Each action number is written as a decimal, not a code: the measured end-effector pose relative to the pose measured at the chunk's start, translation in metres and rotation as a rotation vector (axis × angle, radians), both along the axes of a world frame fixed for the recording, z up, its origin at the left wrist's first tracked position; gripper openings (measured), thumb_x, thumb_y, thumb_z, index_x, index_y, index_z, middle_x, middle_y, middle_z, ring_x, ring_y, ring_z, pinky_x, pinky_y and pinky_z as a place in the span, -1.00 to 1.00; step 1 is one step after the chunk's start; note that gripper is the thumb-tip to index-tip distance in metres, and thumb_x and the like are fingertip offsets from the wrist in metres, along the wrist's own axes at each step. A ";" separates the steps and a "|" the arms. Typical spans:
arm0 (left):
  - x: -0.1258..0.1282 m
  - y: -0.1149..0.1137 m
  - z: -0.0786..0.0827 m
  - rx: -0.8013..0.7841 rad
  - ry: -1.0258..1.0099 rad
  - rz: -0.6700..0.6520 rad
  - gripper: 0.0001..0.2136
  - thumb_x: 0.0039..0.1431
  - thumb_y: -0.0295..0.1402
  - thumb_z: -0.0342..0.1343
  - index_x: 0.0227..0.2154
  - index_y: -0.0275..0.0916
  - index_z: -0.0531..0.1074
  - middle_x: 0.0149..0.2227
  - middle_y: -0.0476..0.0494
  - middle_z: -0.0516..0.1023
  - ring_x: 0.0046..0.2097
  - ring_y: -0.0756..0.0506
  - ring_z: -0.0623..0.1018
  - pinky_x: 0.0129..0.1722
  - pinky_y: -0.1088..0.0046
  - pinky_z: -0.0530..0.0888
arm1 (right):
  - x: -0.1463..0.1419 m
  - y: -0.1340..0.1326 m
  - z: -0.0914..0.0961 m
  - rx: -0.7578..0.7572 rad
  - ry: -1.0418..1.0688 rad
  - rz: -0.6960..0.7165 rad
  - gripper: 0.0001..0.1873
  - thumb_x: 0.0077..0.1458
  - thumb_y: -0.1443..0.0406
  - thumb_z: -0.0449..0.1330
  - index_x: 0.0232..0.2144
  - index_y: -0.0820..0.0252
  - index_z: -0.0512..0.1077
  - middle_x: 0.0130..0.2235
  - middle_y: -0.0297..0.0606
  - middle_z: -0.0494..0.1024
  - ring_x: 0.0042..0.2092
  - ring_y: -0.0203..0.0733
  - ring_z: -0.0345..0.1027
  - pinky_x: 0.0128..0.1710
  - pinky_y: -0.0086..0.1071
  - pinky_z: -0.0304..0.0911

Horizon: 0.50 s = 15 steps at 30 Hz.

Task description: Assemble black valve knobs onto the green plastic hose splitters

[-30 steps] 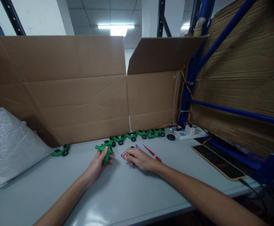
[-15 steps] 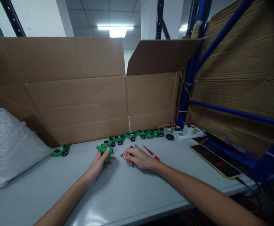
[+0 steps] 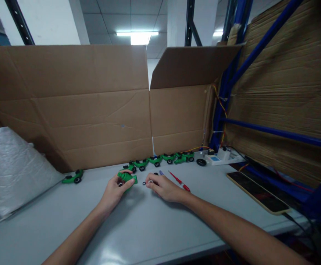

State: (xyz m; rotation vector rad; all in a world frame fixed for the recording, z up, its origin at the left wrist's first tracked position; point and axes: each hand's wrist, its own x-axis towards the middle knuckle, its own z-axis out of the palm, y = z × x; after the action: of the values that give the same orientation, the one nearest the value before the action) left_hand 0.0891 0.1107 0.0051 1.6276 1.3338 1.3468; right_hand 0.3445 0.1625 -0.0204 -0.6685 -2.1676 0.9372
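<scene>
Head view: so the green part (image 3: 126, 177) is up off the table (image 3: 107, 228) in the left hand (image 3: 112, 189), gripped between thumb and fingers, and the thing that just changed is its angle. A second ago its body hung down below the thumb; now it's been rolled over so it lies roughly sideways, with one end pointing toward the right hand (image 3: 166, 188). That other hand has barely budged: fingertips pinched around something small and pale (image 3: 150, 181), probably a ring, though it's too tiny to swear to. My read is that the turn matters because it brings that end round to face the pinched bit, but the two are still apart and I can't see anything fitted. Between the hands, just off the right fingertips, there's a little black ring (image 3: 144, 183) on the table. A red tool (image 3: 179, 181) lies just beyond the right hand, and past both hands sits a row of green valves (image 3: 154, 161). One more green piece (image 3: 73, 177) is off to the left hand's left, by a silvery bag (image 3: 18, 175). Way out to the right hand's right: a phone (image 3: 258, 193), plugged in.
</scene>
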 end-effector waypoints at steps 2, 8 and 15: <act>0.001 -0.001 0.002 -0.001 -0.030 -0.003 -0.52 0.07 -0.03 0.44 -0.06 -0.24 0.59 -0.14 -0.18 0.65 -0.19 -0.16 0.57 -0.19 0.39 0.46 | -0.001 0.001 0.000 0.034 0.031 0.015 -0.83 0.42 0.27 0.13 -0.21 0.15 0.51 -0.31 -0.36 0.50 -0.26 -0.22 0.36 -0.21 -0.40 0.21; 0.005 -0.004 0.006 -0.104 -0.070 -0.061 -0.46 0.02 -0.02 0.47 -0.03 -0.28 0.60 -0.28 -0.16 0.65 -0.34 -0.12 0.58 -0.32 0.39 0.50 | -0.002 0.001 0.005 0.077 0.101 -0.008 -0.72 0.48 0.22 0.08 -0.16 0.18 0.57 -0.15 -0.22 0.59 -0.08 -0.14 0.44 -0.01 -0.32 0.27; 0.004 0.000 -0.002 -0.058 -0.066 -0.111 -0.53 0.01 -0.10 0.50 -0.09 -0.24 0.57 -0.08 -0.25 0.67 -0.07 -0.23 0.64 -0.07 0.28 0.55 | -0.004 -0.005 0.011 0.066 0.113 -0.093 -0.76 0.46 0.24 0.12 -0.08 0.16 0.58 -0.09 -0.17 0.59 -0.01 -0.08 0.44 0.08 -0.26 0.27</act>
State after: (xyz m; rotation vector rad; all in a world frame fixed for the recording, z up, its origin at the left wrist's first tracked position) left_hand 0.0928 0.1110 0.0032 1.5809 1.2151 1.2732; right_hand 0.3406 0.1580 -0.0093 -0.6633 -2.0410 0.8314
